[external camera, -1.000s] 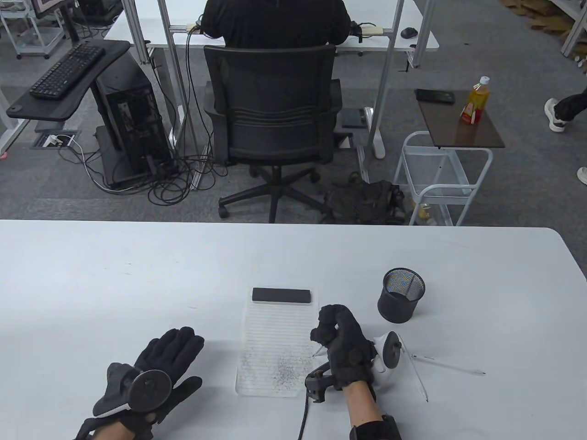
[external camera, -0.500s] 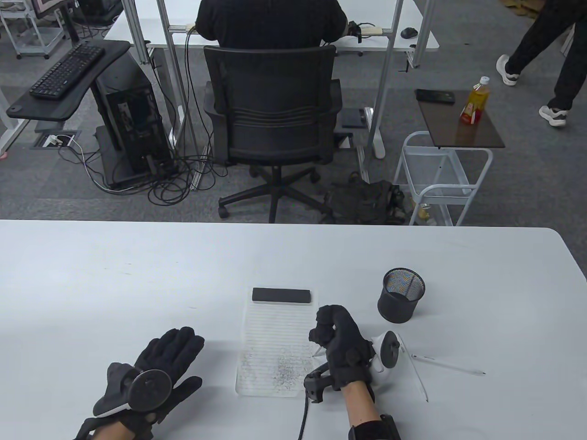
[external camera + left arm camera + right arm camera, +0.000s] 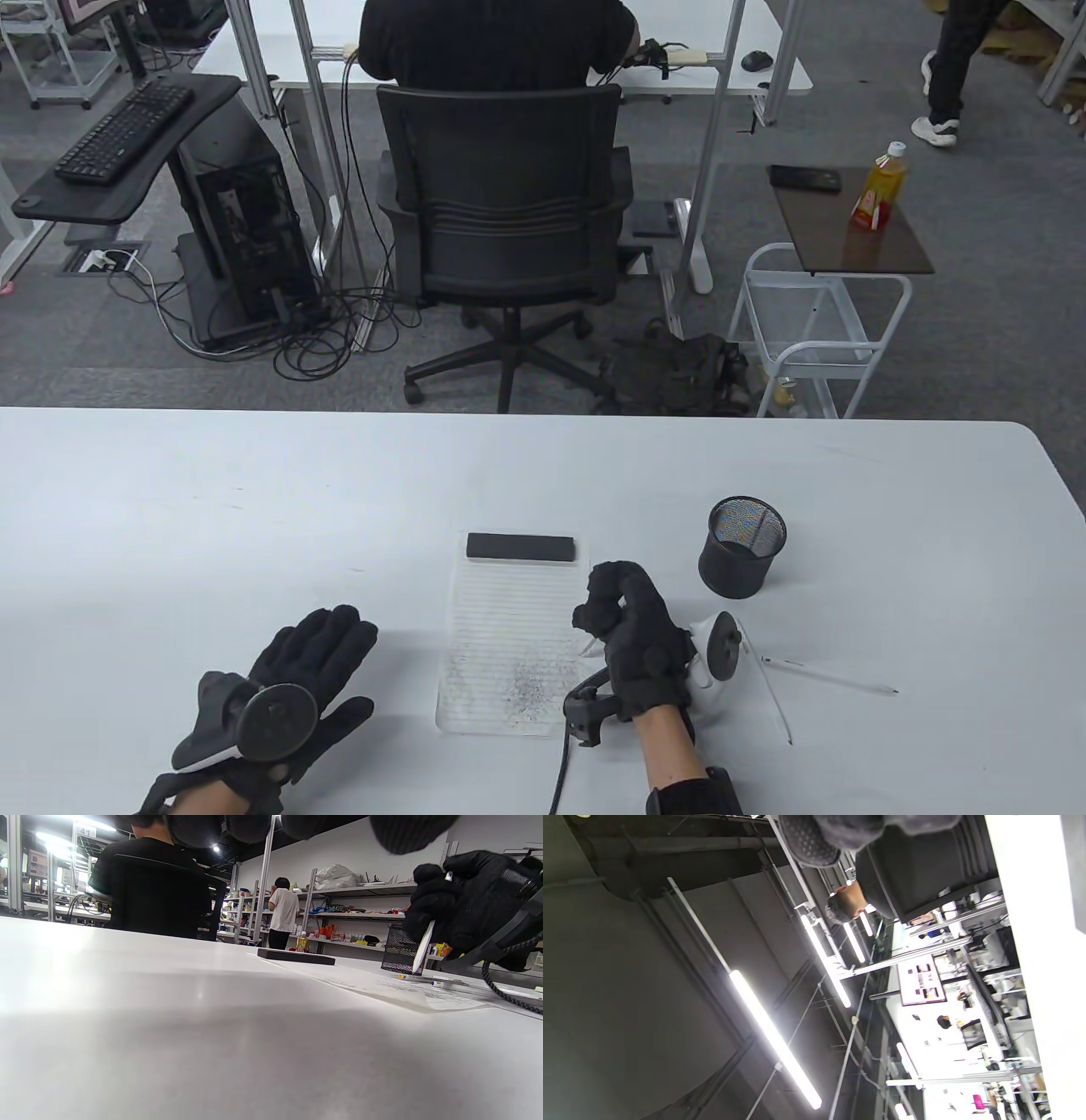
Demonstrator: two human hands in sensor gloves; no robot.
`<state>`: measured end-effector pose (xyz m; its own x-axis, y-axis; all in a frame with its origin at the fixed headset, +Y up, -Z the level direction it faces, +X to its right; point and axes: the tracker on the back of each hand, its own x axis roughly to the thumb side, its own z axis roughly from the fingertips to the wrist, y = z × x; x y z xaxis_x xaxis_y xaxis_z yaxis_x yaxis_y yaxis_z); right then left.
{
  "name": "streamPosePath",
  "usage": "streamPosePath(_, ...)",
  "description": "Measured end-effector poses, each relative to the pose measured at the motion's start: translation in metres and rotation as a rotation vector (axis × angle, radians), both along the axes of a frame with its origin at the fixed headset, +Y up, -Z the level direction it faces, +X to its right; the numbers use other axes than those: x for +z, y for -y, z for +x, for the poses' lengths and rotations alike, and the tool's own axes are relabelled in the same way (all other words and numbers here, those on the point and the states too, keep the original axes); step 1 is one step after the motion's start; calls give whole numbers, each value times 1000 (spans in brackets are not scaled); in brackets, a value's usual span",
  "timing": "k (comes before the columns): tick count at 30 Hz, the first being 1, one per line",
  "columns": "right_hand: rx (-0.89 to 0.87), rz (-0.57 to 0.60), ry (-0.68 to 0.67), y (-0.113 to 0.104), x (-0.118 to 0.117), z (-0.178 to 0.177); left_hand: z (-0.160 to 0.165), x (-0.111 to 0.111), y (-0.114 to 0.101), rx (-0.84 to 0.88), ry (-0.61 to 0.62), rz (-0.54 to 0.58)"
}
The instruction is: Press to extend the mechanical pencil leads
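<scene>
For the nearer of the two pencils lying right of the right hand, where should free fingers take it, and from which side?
Take the nearer pencil mid-barrel, from above, pinching across its width. It lies flat on the table with its tip toward the person, and the right hand, already gripping a white pencil, crowds its far end.

Bright overhead tube lights (image 3: 774, 1039) glare; the near table (image 3: 169, 1052) blurs.
</scene>
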<state>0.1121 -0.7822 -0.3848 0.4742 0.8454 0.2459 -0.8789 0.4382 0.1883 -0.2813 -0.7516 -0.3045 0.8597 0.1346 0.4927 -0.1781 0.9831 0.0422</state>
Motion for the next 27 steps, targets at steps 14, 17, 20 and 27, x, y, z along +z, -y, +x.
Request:
streamPosePath(14, 893, -265, 16, -77, -50, 8, 1, -1, 0, -4, 9, -6)
streamPosePath(17, 1098, -379, -1, -71, -70, 1, 0, -1, 0, 1, 8, -8)
streamPosePath(20, 1273, -386, 51, -65, -86, -7, 0, -2, 1, 5, 6, -14)
streamPosePath(27, 1740, -473, 138, -42, -112, -21, -1, -2, 1, 7, -1, -23)
